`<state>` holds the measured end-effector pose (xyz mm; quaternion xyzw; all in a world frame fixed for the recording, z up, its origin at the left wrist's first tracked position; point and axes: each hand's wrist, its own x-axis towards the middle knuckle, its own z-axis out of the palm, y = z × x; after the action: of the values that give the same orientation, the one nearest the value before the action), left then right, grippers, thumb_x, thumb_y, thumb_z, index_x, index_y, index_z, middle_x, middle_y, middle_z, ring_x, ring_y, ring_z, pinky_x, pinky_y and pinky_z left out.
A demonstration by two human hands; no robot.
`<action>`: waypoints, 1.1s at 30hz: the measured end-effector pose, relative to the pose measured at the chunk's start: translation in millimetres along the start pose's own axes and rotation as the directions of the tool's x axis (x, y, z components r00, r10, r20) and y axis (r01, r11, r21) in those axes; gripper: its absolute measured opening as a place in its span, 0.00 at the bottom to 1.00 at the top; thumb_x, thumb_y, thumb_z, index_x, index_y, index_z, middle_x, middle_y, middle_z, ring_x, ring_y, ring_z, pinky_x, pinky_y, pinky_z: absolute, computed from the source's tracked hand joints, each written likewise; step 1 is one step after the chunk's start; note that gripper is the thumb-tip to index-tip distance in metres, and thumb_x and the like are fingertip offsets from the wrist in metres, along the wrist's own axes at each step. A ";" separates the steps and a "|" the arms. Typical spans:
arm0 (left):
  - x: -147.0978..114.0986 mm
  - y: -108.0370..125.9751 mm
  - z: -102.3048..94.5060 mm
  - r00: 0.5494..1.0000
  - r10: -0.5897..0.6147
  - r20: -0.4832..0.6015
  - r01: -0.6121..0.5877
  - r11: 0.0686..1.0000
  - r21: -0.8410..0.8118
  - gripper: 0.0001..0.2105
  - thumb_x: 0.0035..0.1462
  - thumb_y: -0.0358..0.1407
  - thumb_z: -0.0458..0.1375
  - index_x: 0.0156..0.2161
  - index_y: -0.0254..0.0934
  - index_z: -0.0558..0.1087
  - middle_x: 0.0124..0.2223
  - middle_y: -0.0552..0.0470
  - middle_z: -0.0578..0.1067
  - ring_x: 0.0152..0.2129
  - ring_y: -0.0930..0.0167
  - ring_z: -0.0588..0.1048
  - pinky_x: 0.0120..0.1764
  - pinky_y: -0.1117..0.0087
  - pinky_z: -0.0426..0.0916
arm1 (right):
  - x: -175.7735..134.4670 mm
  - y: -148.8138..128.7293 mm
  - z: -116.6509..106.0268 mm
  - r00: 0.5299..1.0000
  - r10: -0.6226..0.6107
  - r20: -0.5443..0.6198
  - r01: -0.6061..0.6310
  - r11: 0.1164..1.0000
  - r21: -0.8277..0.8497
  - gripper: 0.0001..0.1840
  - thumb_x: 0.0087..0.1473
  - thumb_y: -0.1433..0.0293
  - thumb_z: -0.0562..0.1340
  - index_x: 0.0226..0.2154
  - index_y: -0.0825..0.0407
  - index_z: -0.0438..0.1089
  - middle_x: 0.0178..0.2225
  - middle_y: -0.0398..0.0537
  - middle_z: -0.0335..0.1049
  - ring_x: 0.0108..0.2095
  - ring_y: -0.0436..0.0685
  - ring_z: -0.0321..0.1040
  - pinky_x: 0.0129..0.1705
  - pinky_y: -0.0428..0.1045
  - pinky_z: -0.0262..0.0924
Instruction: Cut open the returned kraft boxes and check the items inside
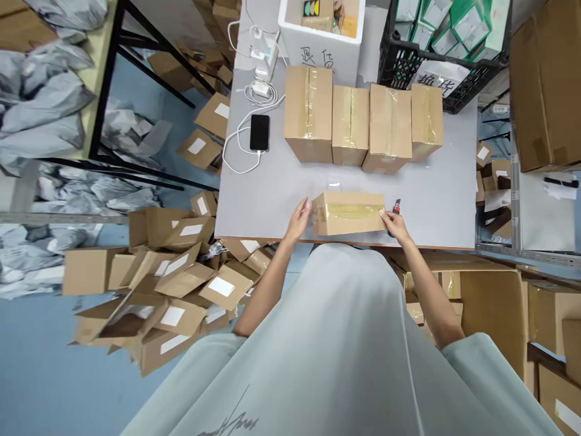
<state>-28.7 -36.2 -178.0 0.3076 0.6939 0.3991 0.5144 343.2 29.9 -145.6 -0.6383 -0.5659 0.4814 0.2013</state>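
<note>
A taped cardboard box [351,223] lies at the table's front edge, its long side running left to right, with a strip of shiny tape along it. My left hand [297,221] is just off the box's left end, fingers stretched and apart, holding nothing. At the other end, my right hand [396,225] grips the box's right edge with the thumb on top. A red and black utility knife [396,208] shows above and below the right fingers; I cannot tell if they hold it or it lies beneath them.
Behind the box stand several taped cartons [308,112] in a row. Farther back are a white foam bin [318,57] and a black crate [390,66] with green-white packs. A phone [259,132] on a cable lies left. Opened boxes [181,290] heap on the floor; a large carton [492,315] stands right.
</note>
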 end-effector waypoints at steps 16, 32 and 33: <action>-26.5 35.1 34.1 0.941 0.139 0.307 -0.150 0.989 0.011 0.28 0.56 0.65 0.70 0.41 0.42 0.73 0.67 0.36 0.79 0.66 0.53 0.76 0.68 0.48 0.70 | -91.0 6.2 30.7 0.957 0.125 0.260 -0.200 0.937 0.285 0.42 0.63 0.37 0.63 0.65 0.47 0.72 0.66 0.61 0.77 0.59 0.72 0.81 0.60 0.66 0.80; -47.9 61.4 6.0 0.976 0.215 0.019 -0.216 0.968 0.126 0.35 0.67 0.64 0.61 0.65 0.39 0.79 0.59 0.40 0.83 0.52 0.57 0.82 0.55 0.59 0.77 | -42.9 -89.2 47.2 0.968 -0.172 0.180 0.197 0.972 -0.130 0.37 0.69 0.39 0.61 0.65 0.46 0.77 0.49 0.55 0.76 0.43 0.64 0.79 0.56 0.59 0.74; -43.8 58.8 5.7 0.977 0.213 0.003 -0.212 0.971 0.109 0.36 0.67 0.65 0.61 0.65 0.38 0.79 0.59 0.40 0.83 0.53 0.57 0.81 0.55 0.58 0.77 | -36.6 -92.1 50.0 0.969 -0.175 0.173 0.201 0.969 -0.145 0.38 0.69 0.38 0.61 0.67 0.45 0.76 0.49 0.54 0.76 0.42 0.64 0.79 0.56 0.59 0.74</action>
<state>-9.9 -42.6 -107.2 0.4059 0.6799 0.4147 0.4484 256.2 7.5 -80.4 -0.5556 -0.6752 0.4621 0.1482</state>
